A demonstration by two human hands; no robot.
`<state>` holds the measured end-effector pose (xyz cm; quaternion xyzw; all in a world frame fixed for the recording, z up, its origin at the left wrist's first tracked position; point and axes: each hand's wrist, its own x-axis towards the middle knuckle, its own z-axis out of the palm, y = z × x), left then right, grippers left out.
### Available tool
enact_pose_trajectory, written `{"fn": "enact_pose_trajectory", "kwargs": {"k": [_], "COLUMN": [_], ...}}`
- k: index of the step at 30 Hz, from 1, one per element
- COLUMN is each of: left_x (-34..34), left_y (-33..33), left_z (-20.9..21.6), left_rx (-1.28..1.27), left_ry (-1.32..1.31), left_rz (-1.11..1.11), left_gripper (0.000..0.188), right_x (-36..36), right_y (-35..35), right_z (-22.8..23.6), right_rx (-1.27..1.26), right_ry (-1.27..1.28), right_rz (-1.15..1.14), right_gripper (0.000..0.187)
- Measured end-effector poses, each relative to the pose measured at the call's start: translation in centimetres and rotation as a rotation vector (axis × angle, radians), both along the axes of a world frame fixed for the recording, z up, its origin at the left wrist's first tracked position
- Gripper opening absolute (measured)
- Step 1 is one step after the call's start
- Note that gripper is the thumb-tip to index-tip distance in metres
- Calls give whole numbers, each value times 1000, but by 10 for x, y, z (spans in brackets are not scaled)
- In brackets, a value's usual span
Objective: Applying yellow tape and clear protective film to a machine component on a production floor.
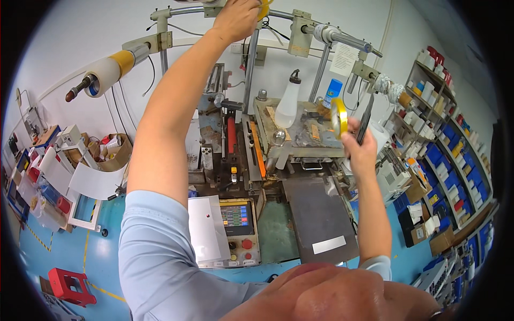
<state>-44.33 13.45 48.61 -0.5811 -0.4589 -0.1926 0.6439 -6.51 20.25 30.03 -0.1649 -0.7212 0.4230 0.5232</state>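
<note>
My left hand (235,22) is raised to the top rail of the metal frame. Its fingers curl against a yellow tape roll (263,10), partly cut off by the picture's upper edge. On the right, my right hand (361,150) is closed, gripping a second yellow tape roll (338,119) and a slim black pen-like tool (367,119). Below the left forearm stands a machine with a control panel (238,227) and a dark flat plate (319,214). A white strip (329,244) lies on that plate, and white sheets (208,230) lie beside the panel.
A clear squeeze bottle (289,101) and a blue spray can (333,90) stand on the machine's metal bed. A padded roller (110,72) juts out at left. Shelves with blue bins (455,155) line the right. A red stool (71,286) sits on the blue floor.
</note>
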Motion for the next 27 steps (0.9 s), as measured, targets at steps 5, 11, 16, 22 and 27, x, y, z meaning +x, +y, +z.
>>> {"fn": "enact_pose_trajectory", "kwargs": {"k": [5, 11, 16, 22, 27], "left_x": [14, 91, 123, 134, 143], "left_y": [-24, -140, -202, -238, -236], "left_z": [-33, -175, -230, -251, -254], "left_rx": [156, 49, 61, -21, -35], "left_ry": [114, -607, -998, -1496, -1585], "left_rz": [-386, -586, -754, -1069, -1247], "left_gripper": [13, 14, 15, 30, 33], "right_x": [-63, -190, -253, -281, -255], "right_y": [53, 53, 3, 19, 34], "right_z": [75, 152, 185, 196, 149], "right_rx": [448, 1206, 1201, 1111, 1000], "right_ry": [85, 295, -9, -81, 72], "right_rz": [-176, -317, -327, -335, -369], "right_gripper": [32, 30, 34, 26, 36]}}
